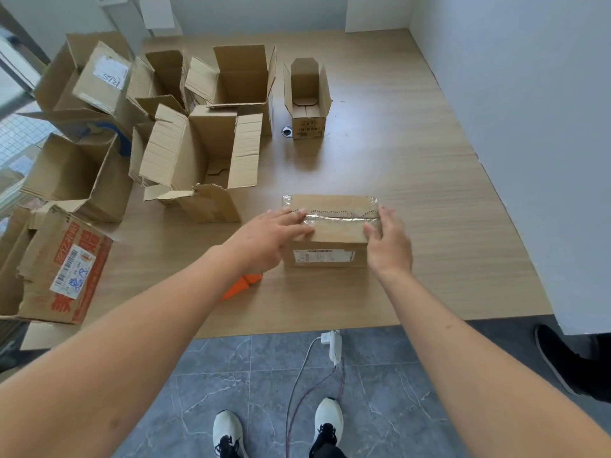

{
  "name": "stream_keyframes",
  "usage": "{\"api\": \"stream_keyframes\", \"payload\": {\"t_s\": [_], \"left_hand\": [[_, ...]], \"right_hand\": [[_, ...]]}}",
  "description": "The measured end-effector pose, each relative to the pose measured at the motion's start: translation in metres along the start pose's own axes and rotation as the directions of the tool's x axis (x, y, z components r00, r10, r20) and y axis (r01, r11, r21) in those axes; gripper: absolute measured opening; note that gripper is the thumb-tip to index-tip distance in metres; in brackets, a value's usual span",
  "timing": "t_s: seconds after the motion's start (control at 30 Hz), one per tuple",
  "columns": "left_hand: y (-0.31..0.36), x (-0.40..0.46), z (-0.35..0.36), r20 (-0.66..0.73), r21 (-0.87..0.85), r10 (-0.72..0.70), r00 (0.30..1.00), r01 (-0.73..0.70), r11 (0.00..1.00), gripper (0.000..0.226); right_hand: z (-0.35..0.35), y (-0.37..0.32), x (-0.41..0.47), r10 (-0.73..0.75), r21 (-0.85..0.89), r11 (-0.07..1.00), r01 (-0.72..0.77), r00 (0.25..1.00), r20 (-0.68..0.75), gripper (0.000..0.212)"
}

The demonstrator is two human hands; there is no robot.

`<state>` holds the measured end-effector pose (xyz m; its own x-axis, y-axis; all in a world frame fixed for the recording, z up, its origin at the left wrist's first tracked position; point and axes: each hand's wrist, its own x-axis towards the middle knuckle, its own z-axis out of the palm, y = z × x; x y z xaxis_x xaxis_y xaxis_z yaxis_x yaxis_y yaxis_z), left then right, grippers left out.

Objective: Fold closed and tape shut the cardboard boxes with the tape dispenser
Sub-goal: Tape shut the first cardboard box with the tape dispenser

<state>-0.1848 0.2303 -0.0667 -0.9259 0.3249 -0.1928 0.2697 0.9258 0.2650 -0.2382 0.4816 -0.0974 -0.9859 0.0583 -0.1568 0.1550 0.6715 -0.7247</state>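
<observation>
Bright daylight enters from ten o'clock; the open brown cardboard boxes (201, 160) cast soft shadows toward four o'clock; wide-angle edges bow.

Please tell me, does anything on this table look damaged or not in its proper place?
Yes. The clear tape on the closed box is wrinkled and its ends stick out loose at the far corners. The open box to the left has torn, ragged flaps. The orange tape dispenser lies mostly hidden under the left forearm.

We stand in a bare packing room: open cardboard boxes (205, 153) crowd the wooden table (396, 153) toward ten o'clock, plain white walls (529, 110) around.
</observation>
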Motion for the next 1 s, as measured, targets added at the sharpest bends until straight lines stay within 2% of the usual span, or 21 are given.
{"api": "stream_keyframes", "payload": {"t_s": [0.07,0.13,0.2,0.27,0.37,0.43,0.5,0.63,0.73,0.77,0.83,0.9,0.97,1.0], "left_hand": [[0.003,0.000,0.006,-0.073,0.001,0.015,0.997,-0.015,1.000,0.063],[0.005,0.000,0.008,-0.111,0.009,0.026,0.993,-0.025,1.000,0.056],[0.002,-0.001,0.005,-0.090,0.048,0.045,0.995,-0.041,0.998,0.058],[-0.001,-0.003,0.002,-0.067,0.100,0.044,0.997,-0.037,0.994,0.060],[0.001,-0.008,0.001,-0.112,0.041,0.013,0.994,-0.009,0.999,0.060],[0.005,-0.014,0.003,-0.140,-0.037,-0.006,0.990,0.001,0.999,0.064],[0.005,-0.018,0.005,-0.162,-0.093,-0.007,0.987,-0.008,0.996,0.063],[0.002,-0.017,0.005,-0.198,-0.087,0.007,0.980,-0.025,0.996,0.048],[-0.001,-0.015,0.005,-0.226,-0.189,-0.029,0.974,-0.015,0.982,0.042],[-0.001,-0.015,0.006,-0.227,-0.235,-0.048,0.973,-0.007,0.972,0.042],[0.002,-0.016,0.007,-0.228,-0.280,-0.086,0.970,0.019,0.960,0.041],[0.005,-0.016,0.009,-0.235,-0.275,-0.118,0.965,0.050,0.960,0.041],[0.009,-0.017,0.012,-0.244,-0.249,-0.155,0.957,0.092,0.964,0.041],[0.010,-0.018,0.012,-0.256,-0.241,-0.174,0.951,0.111,0.964,0.041]], "right_hand": [[-0.002,-0.005,-0.003,-0.155,-0.244,0.964,0.104,0.968,-0.200,0.030],[0.005,-0.013,-0.013,-0.337,-0.398,0.886,0.236,0.919,-0.204,0.017],[0.017,-0.020,-0.026,-0.411,-0.448,0.833,0.324,0.905,-0.109,0.025],[0.026,-0.026,-0.034,-0.378,-0.488,0.815,0.313,0.925,-0.037,0.048],[0.035,-0.029,-0.031,-0.280,-0.419,0.850,0.319,0.948,0.153,0.072],[0.035,-0.029,-0.021,-0.237,-0.310,0.889,0.338,0.918,0.319,0.075],[0.032,-0.027,-0.011,-0.241,-0.254,0.896,0.364,0.879,0.412,0.074],[0.024,-0.026,-0.002,-0.281,-0.124,0.918,0.377,0.837,0.470,0.085],[0.023,-0.022,-0.011,-0.374,-0.152,0.867,0.475,0.820,0.433,0.103],[0.023,-0.020,-0.016,-0.418,-0.179,0.837,0.517,0.815,0.403,0.096],[0.021,-0.019,-0.025,-0.544,-0.189,0.769,0.611,0.780,0.308,0.066],[0.021,-0.018,-0.027,-0.703,-0.181,0.652,0.736,0.677,0.219,0.038],[0.021,-0.017,-0.027,-0.802,-0.159,0.536,0.829,0.559,0.212,0.022],[0.020,-0.016,-0.026,-0.822,-0.147,0.503,0.852,0.524,0.222,0.016]]}}
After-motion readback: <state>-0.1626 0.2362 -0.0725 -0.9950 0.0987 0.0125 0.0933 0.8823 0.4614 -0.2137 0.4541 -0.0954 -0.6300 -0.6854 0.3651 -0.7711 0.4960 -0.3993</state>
